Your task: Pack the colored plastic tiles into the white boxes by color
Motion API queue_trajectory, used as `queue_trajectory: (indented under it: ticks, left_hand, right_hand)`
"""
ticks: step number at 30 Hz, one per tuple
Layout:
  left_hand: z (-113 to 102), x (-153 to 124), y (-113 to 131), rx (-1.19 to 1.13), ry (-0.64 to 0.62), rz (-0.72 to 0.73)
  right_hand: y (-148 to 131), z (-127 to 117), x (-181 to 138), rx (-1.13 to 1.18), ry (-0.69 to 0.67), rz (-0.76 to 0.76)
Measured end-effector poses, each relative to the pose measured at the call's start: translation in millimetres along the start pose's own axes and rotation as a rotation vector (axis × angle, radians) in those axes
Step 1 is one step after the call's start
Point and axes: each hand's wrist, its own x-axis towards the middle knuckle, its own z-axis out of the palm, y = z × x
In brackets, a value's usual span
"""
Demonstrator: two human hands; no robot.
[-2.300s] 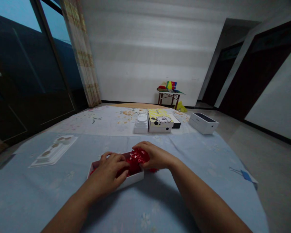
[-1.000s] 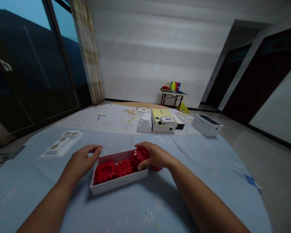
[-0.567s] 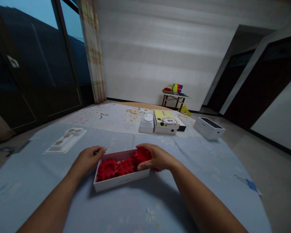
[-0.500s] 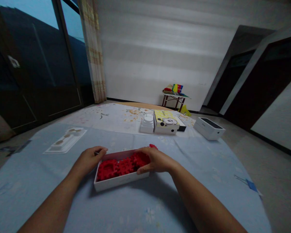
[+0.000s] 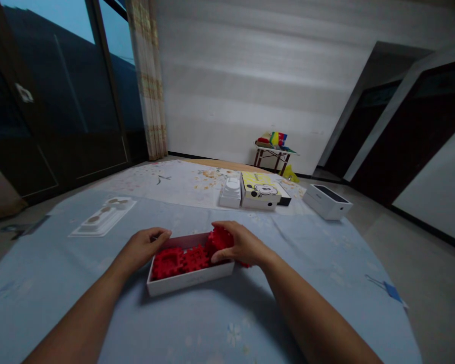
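Notched red piece (image 5: pixel 219 239) clasped at the right end of the white box (image 5: pixel 191 280)!
It's pinched firmly between thumb and fingers of the right hand (image 5: pixel 242 242), while two other red pieces (image 5: pixel 169 262) are seen inside, towards the left; the box's far left corner is met by the left hand (image 5: pixel 141 248), its fingers curled, though whether anything's gripped there can't be told.

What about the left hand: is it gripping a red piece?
No, the left hand is at the left end of the white box, while the right hand holds a red piece.
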Motion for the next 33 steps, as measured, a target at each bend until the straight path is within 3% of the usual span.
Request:
queue_trajectory:
  ticks: [3,8,21,24,30,33]
  left_hand:
    - [-0.5,-0.7,-0.2,-0.005,0.005,0.003]
    - [-1.9,-0.1,-1.4,-0.003,0.009,0.015]
    - [-0.4,-1.9,1.7,-0.040,-0.020,0.016]
    - [-0.7,-2.2,2.9,-0.029,-0.018,0.020]
    - [-1.1,-2.4,1.2,-0.022,-0.011,0.037]
    - [-0.9,-3.3,2.2,-0.021,-0.018,0.019]
  right_hand:
    - [1.8,0.3,-0.3,0.018,-0.060,0.026]
    - [4.0,-17.4,-5.0,0.074,-0.001,0.027]
    - [1.0,-17.0,-7.9,-0.189,-0.165,-0.094]
    - [-0.5,-21.9,-8.7,-0.191,-0.109,-0.120]
    - [-1.9,-19.7,-6.2,-0.067,0.155,-0.080]
    - [-4.4,-11.1,-4.6,-0.093,0.136,-0.086]
